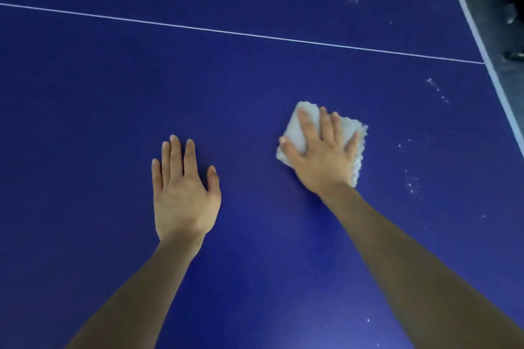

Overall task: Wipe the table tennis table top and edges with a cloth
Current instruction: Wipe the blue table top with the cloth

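Right hand (pixel 323 150) flat, fingers spread, pressing folded white cloth (pixel 297 130) sitting diamond-wise, corner pointing away. Left hand (pixel 184 190) open-palmed on blue table (pixel 85 93).

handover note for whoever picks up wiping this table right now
Left hand: open, flat on the bare blue table top, holding nothing.
Right hand: fingers spread, pressing the white cloth flat on the top, right of centre.
Done: cannot tell how much is wiped.
Left: white specks right of the cloth, more by the white edge band; edges likely still to wipe.
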